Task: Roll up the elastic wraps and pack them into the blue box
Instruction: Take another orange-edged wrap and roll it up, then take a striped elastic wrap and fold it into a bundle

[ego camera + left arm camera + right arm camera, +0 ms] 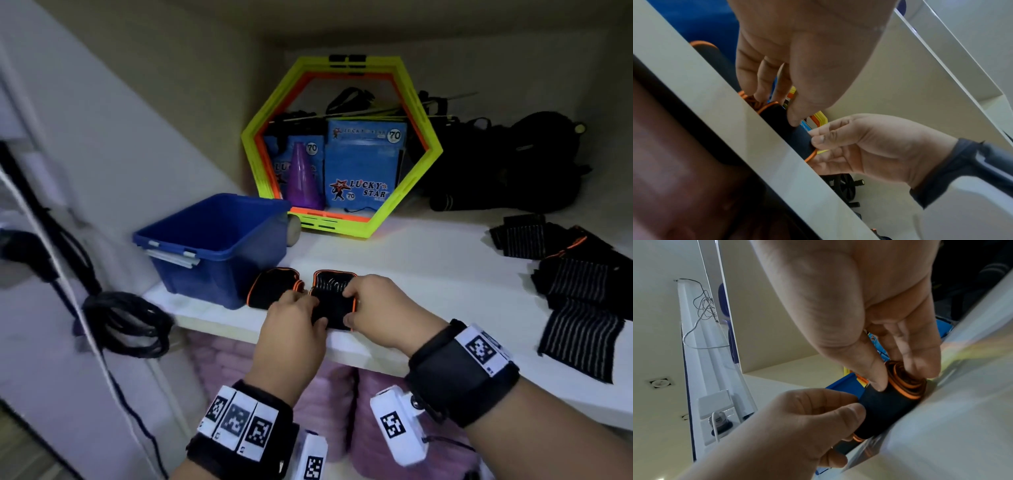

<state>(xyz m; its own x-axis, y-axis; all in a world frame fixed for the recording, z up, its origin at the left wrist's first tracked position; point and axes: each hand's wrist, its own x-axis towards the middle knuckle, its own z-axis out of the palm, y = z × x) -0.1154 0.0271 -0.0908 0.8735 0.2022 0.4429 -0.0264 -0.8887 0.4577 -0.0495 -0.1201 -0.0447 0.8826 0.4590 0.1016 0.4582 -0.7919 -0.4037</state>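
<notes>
A black elastic wrap with orange trim [331, 307] lies near the front edge of the white shelf [428, 260], partly rolled into a tight coil [888, 404]. My left hand [317, 311] pinches its left end and my right hand [347, 306] pinches its right end [797, 138]. In the right wrist view the orange spiral of the coil [906, 382] shows under my right fingertips [879, 382]. A second orange-trimmed wrap [274, 285] sits just left, beside the open blue box [212, 240]. Inside the box nothing shows. Several black striped wraps [579, 284] lie flat at the right.
Yellow-green and orange hexagon frames [421, 150] lean on the back wall around blue packets [363, 164] and a purple cone [303, 178]. Black bags [496, 164] fill the back right. A coiled black cable [126, 322] hangs at left. Pink rolls [329, 404] lie under the shelf.
</notes>
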